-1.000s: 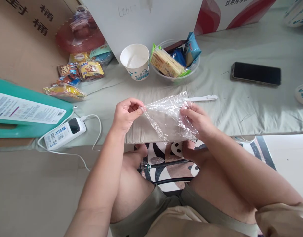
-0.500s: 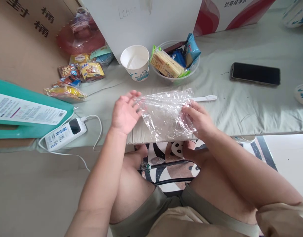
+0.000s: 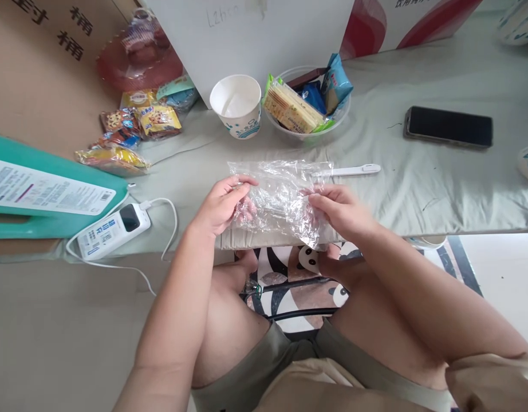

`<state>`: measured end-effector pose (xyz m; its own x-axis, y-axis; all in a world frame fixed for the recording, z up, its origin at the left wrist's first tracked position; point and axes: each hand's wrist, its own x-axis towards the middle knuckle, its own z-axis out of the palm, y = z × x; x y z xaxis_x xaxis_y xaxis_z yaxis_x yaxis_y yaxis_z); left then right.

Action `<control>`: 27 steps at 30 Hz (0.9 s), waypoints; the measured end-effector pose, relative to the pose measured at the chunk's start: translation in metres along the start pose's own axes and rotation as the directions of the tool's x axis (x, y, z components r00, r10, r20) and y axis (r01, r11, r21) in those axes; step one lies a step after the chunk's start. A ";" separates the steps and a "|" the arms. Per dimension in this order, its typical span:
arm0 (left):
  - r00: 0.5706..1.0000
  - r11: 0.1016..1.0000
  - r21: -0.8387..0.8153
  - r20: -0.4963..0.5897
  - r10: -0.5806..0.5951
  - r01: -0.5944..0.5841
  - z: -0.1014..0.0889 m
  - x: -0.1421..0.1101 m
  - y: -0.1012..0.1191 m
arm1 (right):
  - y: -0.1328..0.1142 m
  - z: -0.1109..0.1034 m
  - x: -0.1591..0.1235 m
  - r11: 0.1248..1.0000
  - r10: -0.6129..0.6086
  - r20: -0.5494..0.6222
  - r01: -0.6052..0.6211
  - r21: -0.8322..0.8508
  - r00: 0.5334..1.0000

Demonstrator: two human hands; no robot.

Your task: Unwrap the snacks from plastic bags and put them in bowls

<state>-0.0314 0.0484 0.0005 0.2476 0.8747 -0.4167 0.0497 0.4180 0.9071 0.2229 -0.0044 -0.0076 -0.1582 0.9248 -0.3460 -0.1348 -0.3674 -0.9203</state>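
Observation:
Between my hands, over the near edge of the cloth-covered surface, is a crumpled clear plastic bag (image 3: 279,197). My left hand (image 3: 223,203) is at its left side, thumb and forefinger drawn together on the film, the other fingers curled and seen through it. At the right side, my right hand (image 3: 339,209) pinches gathered film between thumb and fingers. A slim white utensil-like stick (image 3: 358,170) lies just beyond my right hand, its left end covered by the bag.
Behind the bag stand a paper cup (image 3: 242,126) and a clear bowl (image 3: 285,133) of wrapped snacks. A phone (image 3: 448,127) lies to the right. Snack packets (image 3: 158,121), a green jug (image 3: 44,194) and a white power bank (image 3: 113,232) with its cable are on the left.
My left hand has turned from open and spread to closed at the bag's left side. My right hand has shifted slightly left, and the bag is more bunched up.

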 end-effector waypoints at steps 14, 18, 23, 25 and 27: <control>0.986 0.972 -0.169 -0.057 0.155 -0.163 0.002 -0.003 0.011 | -0.007 -0.001 -0.001 0.985 -0.103 -0.003 0.102 0.140 0.995; 0.957 0.963 0.016 -0.113 0.268 -0.268 0.004 0.004 0.002 | -0.002 0.000 0.001 0.995 -0.098 -0.077 0.096 -0.030 0.992; 0.787 0.877 0.242 -0.389 0.479 -0.414 0.006 0.016 -0.010 | -0.001 0.003 0.002 0.999 -0.031 -0.090 0.031 0.004 0.995; 0.578 0.758 0.457 -0.492 0.651 -0.465 0.013 0.014 -0.014 | -0.002 0.004 0.002 0.997 -0.053 -0.126 0.046 -0.061 0.991; 0.492 0.639 0.582 -0.416 0.765 -0.502 0.025 0.007 -0.018 | -0.003 0.006 0.000 0.989 -0.084 -0.129 0.067 -0.130 0.988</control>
<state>-0.0062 0.0409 -0.0170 -0.2422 0.8518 0.4644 0.4709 -0.3153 0.8239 0.2169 -0.0036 -0.0037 -0.0190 0.9574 -0.2880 -0.0165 -0.2883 -0.9574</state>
